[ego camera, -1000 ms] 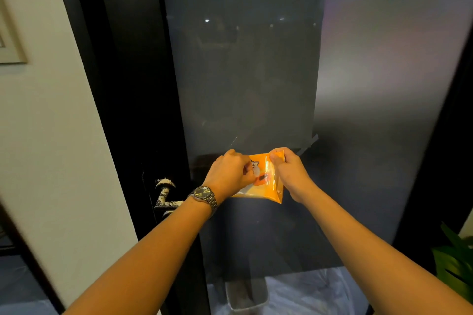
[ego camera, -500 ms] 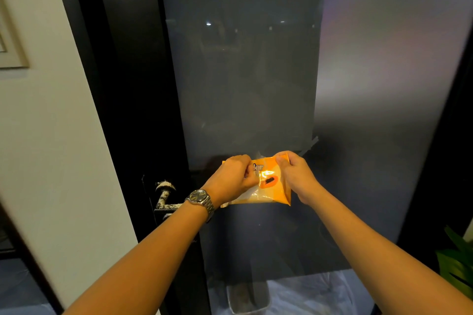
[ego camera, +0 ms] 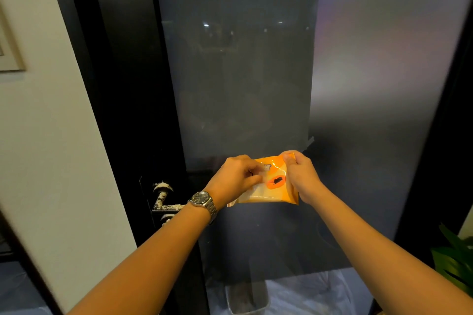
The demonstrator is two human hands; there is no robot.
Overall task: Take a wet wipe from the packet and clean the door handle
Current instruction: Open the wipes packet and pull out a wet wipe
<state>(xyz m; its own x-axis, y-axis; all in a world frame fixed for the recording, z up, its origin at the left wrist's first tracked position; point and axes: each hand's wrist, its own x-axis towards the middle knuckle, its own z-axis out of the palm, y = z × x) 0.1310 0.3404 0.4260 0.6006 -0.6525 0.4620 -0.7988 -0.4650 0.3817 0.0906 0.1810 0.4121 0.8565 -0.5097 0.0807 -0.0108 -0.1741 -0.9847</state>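
Peeling the seal calls for a slow pull while the other side stays braced. One grimy door handle point(ego camera: 163, 199) sits at the left, uncleaned. The left hand point(ego camera: 236, 178), wearing one wristwatch point(ego camera: 203, 201), pinches something at the front of the single orange wet wipe packet point(ego camera: 275, 181), apparently its flap; the right hand point(ego camera: 302, 178) is clamped on its right edge. No wipe shows yet.

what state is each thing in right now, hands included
orange wet wipe packet: held up in front of the door, no wipe out yet
left hand: pinching the packet's front flap
right hand: gripping the packet's right edge
black lever door handle: smeared with white grime, untouched
dark glass door: shut
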